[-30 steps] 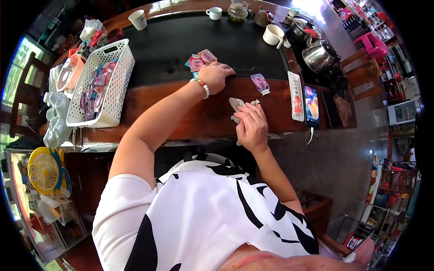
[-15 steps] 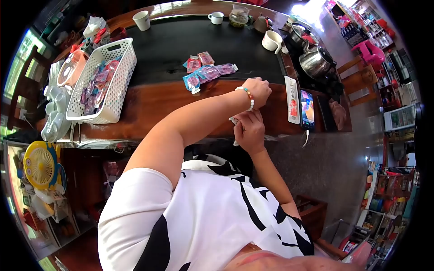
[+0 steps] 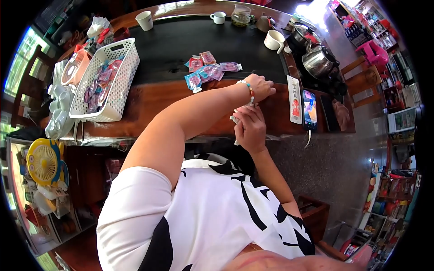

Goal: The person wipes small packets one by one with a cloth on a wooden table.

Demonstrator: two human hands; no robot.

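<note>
My left hand (image 3: 261, 86), with a beaded bracelet at its wrist, is over the wooden front strip of the table; its fingers are slightly apart and nothing shows in them. Just below it, my right hand (image 3: 251, 128) is closed round a crumpled pale cloth (image 3: 234, 119), mostly hidden by the fingers. To the left of my hands, several small pink, purple and blue packets (image 3: 210, 71) lie together. More such packets (image 3: 100, 86) fill part of a white perforated basket (image 3: 118, 88) at the left.
A long white packet (image 3: 294, 100) and a lit phone (image 3: 309, 109) lie at the right. Behind are a steel kettle (image 3: 319, 62), a cream mug (image 3: 274, 40), a small white cup (image 3: 218, 17), a glass pot (image 3: 241, 16) and a paper cup (image 3: 144, 21).
My left hand has moved right, off the packets and over to my right hand. The packet that lay apart at the right is now with the others. More of the cloth is gathered in my right hand.
</note>
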